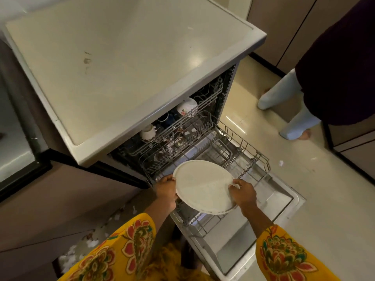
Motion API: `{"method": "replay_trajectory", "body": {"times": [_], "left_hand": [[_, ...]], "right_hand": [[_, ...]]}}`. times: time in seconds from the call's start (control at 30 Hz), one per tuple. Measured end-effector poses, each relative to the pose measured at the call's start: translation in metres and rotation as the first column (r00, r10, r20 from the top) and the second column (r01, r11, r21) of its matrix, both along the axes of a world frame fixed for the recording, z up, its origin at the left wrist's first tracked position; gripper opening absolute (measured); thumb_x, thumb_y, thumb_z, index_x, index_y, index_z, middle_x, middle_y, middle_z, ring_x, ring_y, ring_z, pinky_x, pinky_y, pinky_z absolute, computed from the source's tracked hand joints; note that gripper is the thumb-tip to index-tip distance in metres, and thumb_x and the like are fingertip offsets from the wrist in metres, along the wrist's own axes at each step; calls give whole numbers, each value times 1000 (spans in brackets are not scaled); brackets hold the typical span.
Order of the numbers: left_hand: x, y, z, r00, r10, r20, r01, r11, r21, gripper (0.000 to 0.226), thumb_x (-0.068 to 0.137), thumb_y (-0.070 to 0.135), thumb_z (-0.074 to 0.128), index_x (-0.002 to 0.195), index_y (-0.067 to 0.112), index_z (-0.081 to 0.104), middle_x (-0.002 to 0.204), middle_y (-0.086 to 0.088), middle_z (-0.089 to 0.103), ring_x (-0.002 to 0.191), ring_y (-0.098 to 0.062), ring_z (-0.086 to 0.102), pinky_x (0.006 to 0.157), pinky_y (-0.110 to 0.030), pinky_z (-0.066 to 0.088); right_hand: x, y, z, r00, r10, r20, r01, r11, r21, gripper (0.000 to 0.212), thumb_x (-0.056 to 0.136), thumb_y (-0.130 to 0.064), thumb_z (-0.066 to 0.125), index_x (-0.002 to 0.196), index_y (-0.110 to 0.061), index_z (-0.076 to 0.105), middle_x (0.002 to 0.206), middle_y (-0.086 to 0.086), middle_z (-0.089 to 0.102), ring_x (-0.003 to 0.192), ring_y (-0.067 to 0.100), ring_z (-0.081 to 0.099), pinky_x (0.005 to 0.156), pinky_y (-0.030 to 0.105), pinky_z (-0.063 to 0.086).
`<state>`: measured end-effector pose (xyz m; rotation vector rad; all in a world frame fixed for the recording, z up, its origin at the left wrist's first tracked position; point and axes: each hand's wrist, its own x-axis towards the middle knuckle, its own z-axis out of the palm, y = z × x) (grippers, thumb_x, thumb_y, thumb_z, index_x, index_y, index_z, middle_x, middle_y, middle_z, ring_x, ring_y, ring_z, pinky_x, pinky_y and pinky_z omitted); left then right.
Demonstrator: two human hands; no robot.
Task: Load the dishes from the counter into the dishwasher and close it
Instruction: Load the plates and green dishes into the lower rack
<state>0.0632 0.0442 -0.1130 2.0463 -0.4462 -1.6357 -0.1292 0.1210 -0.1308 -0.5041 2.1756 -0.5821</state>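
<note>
Both hands on the one plate (205, 186), held over the pulled-out lower rack (233, 159) of the open dishwasher (125, 82). Left hand (165, 191) grips the near-left rim, fingers curled under; right hand (242, 193) pinches the right rim, thumb on top. Plate is tilted, near flat, not yet touching the rack as far as I can tell.

Lower rack looks bare where the plate hangs. Upper rack (176, 128) sits half under the counter top and holds a white cup (147, 131), a bowl (186, 107) and some darker pieces, too dim to name.

Step in hand, by my reading: seat the plate. To do it well, turn it up on edge first, then lower it between two rows of tines so it stands rather than lies. Keep both hands on until the rim rests in the wire. Place it toward the back to leave front slots free.

Door (263, 220) lies fully down; it cannot shut until the rack slides in.
</note>
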Motion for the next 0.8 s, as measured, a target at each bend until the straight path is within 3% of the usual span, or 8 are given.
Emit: {"method": "replay_trajectory", "body": {"times": [0.13, 0.23, 0.3, 0.37, 0.43, 0.6, 0.7, 0.8], "left_hand": [[-13, -34, -16, 1000, -1, -24, 2, 999, 32, 30, 93, 0, 47, 69, 16, 55, 98, -10, 59, 96, -29, 54, 61, -33, 51], [-25, -62, -30, 999, 3, -53, -2, 1000, 27, 32, 93, -1, 46, 68, 17, 54, 90, -7, 59, 83, -24, 56, 49, -25, 50], [-33, -76, -36, 998, 19, -65, -18, 1000, 19, 28, 94, -1, 45, 74, 14, 56, 96, -10, 57, 74, -22, 55, 55, -29, 48], [-42, -94, -46, 995, 31, -91, -31, 999, 10, 19, 95, -1, 44, 93, 8, 61, 108, -15, 58, 85, -26, 55, 65, -36, 48], [-53, -111, -55, 994, 27, -109, -26, 1000, 15, 27, 95, 1, 44, 117, 4, 59, 123, -18, 58, 99, -29, 54, 78, -39, 46], [-85, -152, -80, 993, 44, -108, -44, 999, 0, 29, 95, 0, 47, 122, 2, 57, 129, -18, 55, 115, -36, 53, 84, -43, 48], [-107, -175, -97, 991, 50, -127, -51, 999, -5, 28, 94, 1, 48, 121, 1, 58, 129, -19, 55, 117, -37, 52, 85, -43, 48], [-128, -198, -118, 985, 47, -168, -54, 998, -34, 31, 95, 0, 46, 125, -1, 54, 131, -21, 53, 104, -32, 53, 86, -40, 46]], "right_hand": [[-3, -17, -17, 998, 47, 38, -48, 999, 14, 32, 85, -11, 64, 116, -2, 65, 124, 16, 61, 118, 31, 54, 99, 32, 40], [-5, -36, -28, 993, 88, 78, -89, 996, 11, 34, 86, -15, 65, 118, -3, 64, 126, 13, 60, 119, 28, 53, 98, 29, 39], [-6, -45, -34, 988, 108, 114, -110, 994, 5, 37, 86, -20, 67, 118, -3, 63, 127, 12, 58, 119, 28, 53, 98, 28, 38], [-10, -58, -45, 977, 159, 144, -158, 987, -13, 41, 84, -26, 69, 118, -4, 63, 130, 11, 55, 121, 27, 52, 99, 28, 38], [-15, -70, -54, 962, 211, 172, -210, 977, -25, 48, 82, -33, 70, 121, -7, 61, 133, 9, 51, 125, 25, 48, 104, 30, 36], [-34, -95, -74, 908, 378, 182, -380, 925, -28, 93, 63, -73, 61, 137, -17, 46, 145, 8, 36, 135, 25, 34, 113, 41, 31], [-54, -111, -95, 814, 576, 72, -580, 813, 58, 87, 78, -57, 63, 147, -18, 28, 152, 10, 23, 140, 26, 27, 116, 34, 25], [-73, -129, -120, 696, 711, -101, -699, 703, 129, 70, 93, -37, 54, 150, -18, 18, 154, 15, 21, 138, 27, 31, 113, 29, 24]]}}
